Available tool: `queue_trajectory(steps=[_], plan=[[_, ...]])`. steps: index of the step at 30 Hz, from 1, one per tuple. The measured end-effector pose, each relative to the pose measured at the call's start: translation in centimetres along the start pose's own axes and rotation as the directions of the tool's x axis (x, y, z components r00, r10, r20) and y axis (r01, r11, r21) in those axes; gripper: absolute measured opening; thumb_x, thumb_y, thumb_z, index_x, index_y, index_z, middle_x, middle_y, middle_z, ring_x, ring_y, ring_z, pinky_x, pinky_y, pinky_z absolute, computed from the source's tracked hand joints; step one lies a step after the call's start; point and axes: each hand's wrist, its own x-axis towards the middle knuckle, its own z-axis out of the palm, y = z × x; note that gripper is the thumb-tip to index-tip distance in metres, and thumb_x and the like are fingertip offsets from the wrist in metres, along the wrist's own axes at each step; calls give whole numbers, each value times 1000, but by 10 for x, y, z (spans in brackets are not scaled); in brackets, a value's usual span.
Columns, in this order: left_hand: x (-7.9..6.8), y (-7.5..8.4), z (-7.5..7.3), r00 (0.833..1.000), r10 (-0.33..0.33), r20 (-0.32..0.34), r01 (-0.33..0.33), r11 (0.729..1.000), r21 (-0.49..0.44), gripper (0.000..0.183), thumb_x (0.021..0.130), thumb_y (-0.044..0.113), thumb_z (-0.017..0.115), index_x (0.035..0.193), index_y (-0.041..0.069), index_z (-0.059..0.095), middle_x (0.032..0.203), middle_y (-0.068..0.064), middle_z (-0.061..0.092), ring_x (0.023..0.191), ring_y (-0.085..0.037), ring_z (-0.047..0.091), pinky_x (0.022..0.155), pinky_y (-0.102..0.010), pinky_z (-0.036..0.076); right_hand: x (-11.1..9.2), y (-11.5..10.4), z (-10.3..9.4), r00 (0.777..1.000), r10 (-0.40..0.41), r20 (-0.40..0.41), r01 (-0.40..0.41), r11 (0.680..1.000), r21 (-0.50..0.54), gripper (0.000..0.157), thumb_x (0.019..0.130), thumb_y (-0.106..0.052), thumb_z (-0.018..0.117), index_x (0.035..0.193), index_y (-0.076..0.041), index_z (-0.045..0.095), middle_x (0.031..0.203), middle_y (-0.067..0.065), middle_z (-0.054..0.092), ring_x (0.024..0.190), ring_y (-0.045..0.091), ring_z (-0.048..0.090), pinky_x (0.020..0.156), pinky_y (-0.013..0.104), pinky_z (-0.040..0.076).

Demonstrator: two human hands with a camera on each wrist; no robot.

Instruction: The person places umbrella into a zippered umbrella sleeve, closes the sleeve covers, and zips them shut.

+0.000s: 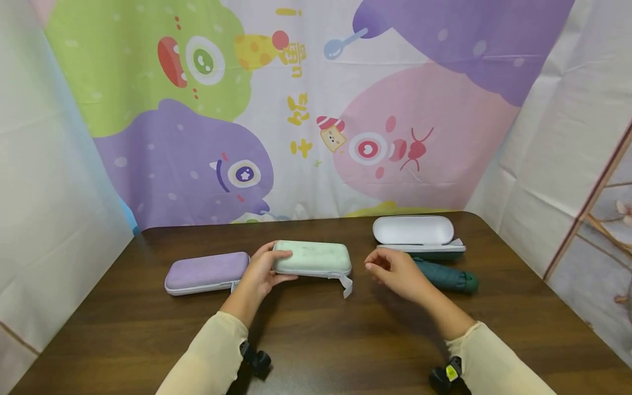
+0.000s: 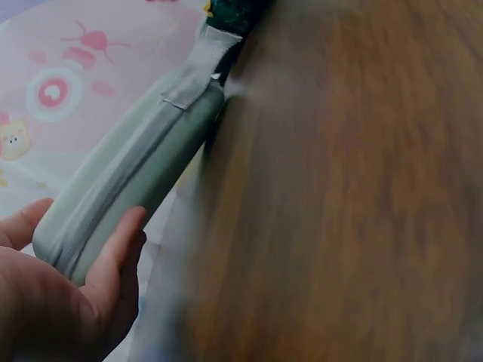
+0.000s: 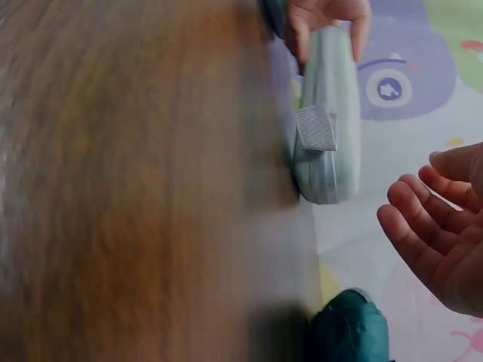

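Note:
My left hand (image 1: 261, 267) grips a pale green zip case (image 1: 313, 257) by its left end, thumb on top and fingers beneath. In the left wrist view the case (image 2: 128, 173) slants away from the hand, its zip closed along the side and a grey fabric tab (image 2: 198, 69) at the far end. To the right of the case, my right hand (image 1: 397, 271) hovers with loosely bent fingers and holds nothing. The right wrist view shows those fingers (image 3: 426, 226) apart from the case. Just beyond this hand lies a dark green folded umbrella (image 1: 446, 275).
A closed purple zip case (image 1: 207, 272) lies left of my left hand. At the back right sits an opened dark green case (image 1: 439, 255) with its white-lined lid (image 1: 413, 230) raised. A cartoon-print curtain (image 1: 316, 109) hangs behind the brown wooden table (image 1: 316, 340).

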Motion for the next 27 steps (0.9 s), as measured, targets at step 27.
queue_trajectory(steps=[27], plan=[[-7,25,20,907,405,114,-127,5,992,26,78,14,69,104,8,71,102,-12,65,95,-36,63,75,-48,53,-28,18,-49,997,-80,-9,74,955,-287,11,95,-15,65,104,-9,66,90,-5,65,84,13,60,73,37,51]])
